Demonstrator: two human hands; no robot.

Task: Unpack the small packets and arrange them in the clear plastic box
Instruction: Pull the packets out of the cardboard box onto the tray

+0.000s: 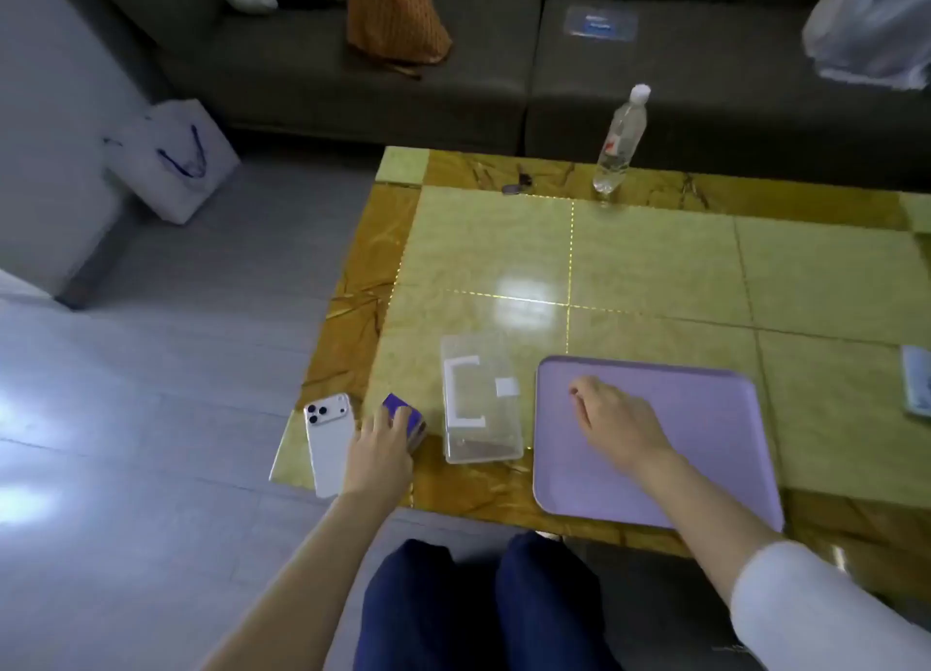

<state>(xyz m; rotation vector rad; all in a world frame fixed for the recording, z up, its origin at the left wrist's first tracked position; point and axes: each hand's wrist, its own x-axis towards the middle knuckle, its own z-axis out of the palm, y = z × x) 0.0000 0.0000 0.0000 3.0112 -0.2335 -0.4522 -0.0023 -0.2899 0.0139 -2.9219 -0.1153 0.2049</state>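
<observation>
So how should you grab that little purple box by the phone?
Judging by its pose, take the purple box by its two side faces, coming down from above. It lies low on the table, squeezed between the phone and the clear plastic box. The left hand already rests on top.

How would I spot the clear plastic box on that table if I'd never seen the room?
Start at the yellow tiled table and look to its near edge, where a big lilac tray lies. Just left of the tray stands the clear plastic box, between it and a small purple packet under the left hand. It is the only see-through container there, with white fittings on its lid.
</observation>
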